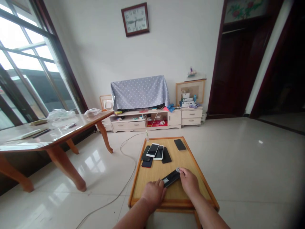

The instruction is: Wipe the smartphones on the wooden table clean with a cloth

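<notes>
My left hand point(153, 191) is closed around the near end of a black phone point(170, 178), which is tilted above the low wooden table point(143, 187). A small pale patch shows on the phone beside my fingers. At the phone's other end, my right hand point(189, 180) pinches a small whitish piece point(178, 170), perhaps cloth or paper, against its corner. Beyond my hands lies a loose pile of phones: a white-framed phone point(152, 150) rests on top, overlapping another white phone point(159, 153), with several dark ones around them. One dark phone point(179, 144) lies apart at the far right.
A small clear bottle point(147, 135) stands by the table's far left corner. A cable point(119, 194) runs across the floor to the left. Further left is a larger wooden table point(78, 122) with plastic bags. A low white cabinet point(128, 126) stands against the back wall.
</notes>
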Tool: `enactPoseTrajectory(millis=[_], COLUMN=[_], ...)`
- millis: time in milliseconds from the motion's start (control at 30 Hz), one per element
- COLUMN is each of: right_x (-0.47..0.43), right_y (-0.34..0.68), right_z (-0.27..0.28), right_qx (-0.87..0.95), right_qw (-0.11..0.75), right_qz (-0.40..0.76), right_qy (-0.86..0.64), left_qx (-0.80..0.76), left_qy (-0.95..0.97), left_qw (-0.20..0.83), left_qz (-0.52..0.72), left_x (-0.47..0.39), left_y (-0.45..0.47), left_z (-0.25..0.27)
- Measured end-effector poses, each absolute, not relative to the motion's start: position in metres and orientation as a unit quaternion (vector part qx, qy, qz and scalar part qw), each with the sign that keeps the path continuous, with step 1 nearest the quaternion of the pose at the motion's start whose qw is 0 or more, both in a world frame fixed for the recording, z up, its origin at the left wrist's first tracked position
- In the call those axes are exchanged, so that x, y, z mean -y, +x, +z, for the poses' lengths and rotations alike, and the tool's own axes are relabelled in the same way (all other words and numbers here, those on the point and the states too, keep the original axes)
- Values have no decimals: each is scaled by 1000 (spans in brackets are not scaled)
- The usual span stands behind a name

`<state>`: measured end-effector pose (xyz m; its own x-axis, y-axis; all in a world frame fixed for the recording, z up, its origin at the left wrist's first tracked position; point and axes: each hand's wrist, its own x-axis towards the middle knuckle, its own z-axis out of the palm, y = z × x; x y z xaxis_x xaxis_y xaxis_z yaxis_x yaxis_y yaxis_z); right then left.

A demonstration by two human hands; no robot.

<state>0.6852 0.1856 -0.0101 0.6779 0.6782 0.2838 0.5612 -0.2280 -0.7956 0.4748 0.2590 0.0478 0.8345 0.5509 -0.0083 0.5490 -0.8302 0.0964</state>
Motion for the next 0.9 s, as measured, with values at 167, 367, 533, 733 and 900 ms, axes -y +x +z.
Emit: enactPoseTrajectory(millis=[167, 367, 533, 733, 900], right_x=[-191, -197, -197, -195, -196], right_y=[687, 692, 691, 684, 675], right_z=[-1, -5, -3, 4, 3], right_qx=[333, 307, 287, 338, 381], right_qw=[561, 569, 546, 477, 400], right_qz=[91, 100, 86, 72, 68], right_qy=[-752, -756, -782, -808, -831], left_qx=[-304, -338, -398, -428, -467], left_qy=[950, 935, 861, 828, 809], left_qw=[69, 104, 275, 339, 348], left_qz=[12, 38, 155, 125, 76], left_x=[-266, -271, -278, -286, -292], left_y=[473, 474, 483, 494, 500], left_z=[44, 42, 35, 30, 27])
